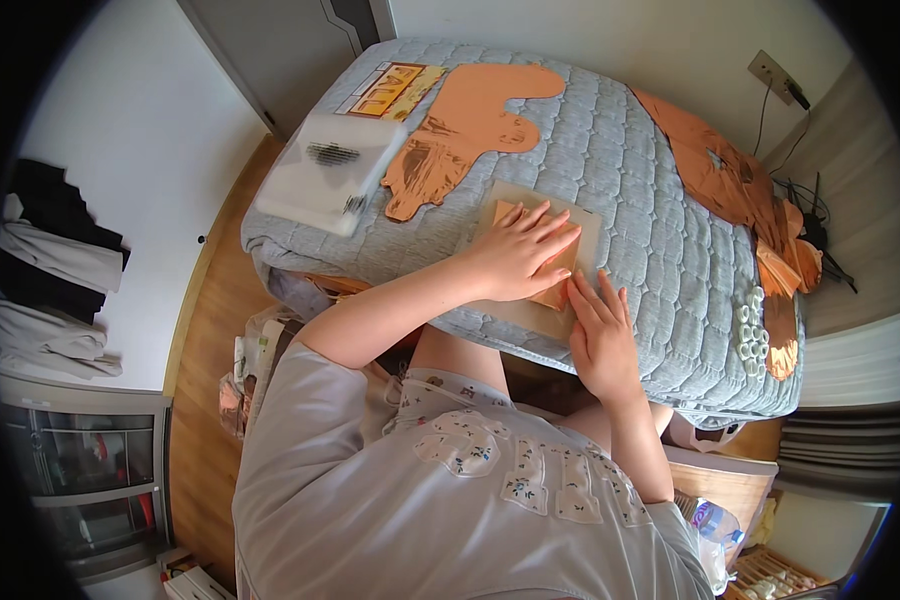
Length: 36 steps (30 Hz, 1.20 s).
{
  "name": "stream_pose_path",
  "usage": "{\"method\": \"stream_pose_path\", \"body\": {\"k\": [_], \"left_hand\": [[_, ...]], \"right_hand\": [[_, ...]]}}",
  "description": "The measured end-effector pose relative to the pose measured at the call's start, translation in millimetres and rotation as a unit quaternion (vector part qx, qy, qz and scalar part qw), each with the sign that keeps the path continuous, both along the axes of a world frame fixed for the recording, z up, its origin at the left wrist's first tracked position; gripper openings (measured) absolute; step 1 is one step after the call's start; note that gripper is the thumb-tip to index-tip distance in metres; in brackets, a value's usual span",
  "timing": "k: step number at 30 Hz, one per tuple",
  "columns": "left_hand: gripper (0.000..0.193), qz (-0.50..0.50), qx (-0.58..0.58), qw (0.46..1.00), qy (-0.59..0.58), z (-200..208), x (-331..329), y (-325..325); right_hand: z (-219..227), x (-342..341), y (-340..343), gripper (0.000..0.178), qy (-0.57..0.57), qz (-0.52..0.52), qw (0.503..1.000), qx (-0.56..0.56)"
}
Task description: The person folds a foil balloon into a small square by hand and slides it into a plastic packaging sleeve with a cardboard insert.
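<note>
My left hand point(525, 252) lies flat with its fingers spread on a folded piece of shiny copper-orange foil point(550, 294). The foil rests on, or inside, a flat translucent sleeve point(589, 238); which of the two I cannot tell. At the sleeve's right edge is my right hand point(606, 340), fingers stretched out, with the tips by the foil's lower right side. Beyond my left hand, a large flat copper-orange foil balloon point(490, 110) is spread on the quilted grey mattress point(620, 150). My left hand covers much of the folded foil.
A stack of clear plastic sleeves point(305, 195) and a yellow printed card point(415, 90) lie at the mattress's far left. More copper foil point(705, 160) drapes over the right side, near several small white rolls point(752, 335). A plastic bottle point(717, 522) is at lower right.
</note>
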<state>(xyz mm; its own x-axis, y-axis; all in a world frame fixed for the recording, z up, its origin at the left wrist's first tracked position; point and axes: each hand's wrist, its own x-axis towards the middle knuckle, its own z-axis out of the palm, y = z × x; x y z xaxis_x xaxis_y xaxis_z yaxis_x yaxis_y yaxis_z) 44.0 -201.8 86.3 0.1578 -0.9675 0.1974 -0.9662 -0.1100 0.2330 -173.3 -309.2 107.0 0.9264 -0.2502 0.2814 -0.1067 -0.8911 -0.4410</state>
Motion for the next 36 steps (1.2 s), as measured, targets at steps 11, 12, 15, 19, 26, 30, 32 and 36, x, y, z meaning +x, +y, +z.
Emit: {"method": "stream_pose_path", "body": {"k": [11, 12, 15, 19, 26, 30, 32, 36], "left_hand": [[0.073, -0.068, -0.005, 0.997, 0.021, -3, 8, 2], [0.073, -0.065, -0.006, 0.998, 0.022, -5, 8, 3], [0.070, -0.074, -0.022, 0.997, 0.000, -10, 8, 1], [0.070, -0.085, -0.022, 0.996, -0.023, -11, 9, 3], [0.070, -0.104, -0.014, 0.993, -0.043, -8, 4, 5], [0.068, -0.117, -0.016, 0.991, -0.057, -9, 3, 5], [0.071, -0.121, 0.008, 0.990, -0.073, -6, 1, 6], [0.072, -0.122, 0.016, 0.990, -0.071, -6, -1, 7]], "right_hand": [[-4, 11, -24, 0.030, -0.103, 0.000, 0.995, 0.008], [-1, 11, -22, 0.030, -0.098, 0.005, 0.995, 0.016], [-1, 10, -23, 0.030, -0.090, 0.013, 0.995, 0.036], [-3, 11, -23, 0.031, -0.111, -0.021, 0.994, -0.004], [-6, 15, -17, 0.031, -0.112, 0.009, 0.994, 0.014], [-11, 16, -13, 0.021, -0.133, -0.057, 0.989, 0.009], [-13, 16, -12, 0.018, -0.149, -0.092, 0.984, -0.014], [-13, 15, -13, 0.020, -0.142, -0.086, 0.986, -0.032]]}}
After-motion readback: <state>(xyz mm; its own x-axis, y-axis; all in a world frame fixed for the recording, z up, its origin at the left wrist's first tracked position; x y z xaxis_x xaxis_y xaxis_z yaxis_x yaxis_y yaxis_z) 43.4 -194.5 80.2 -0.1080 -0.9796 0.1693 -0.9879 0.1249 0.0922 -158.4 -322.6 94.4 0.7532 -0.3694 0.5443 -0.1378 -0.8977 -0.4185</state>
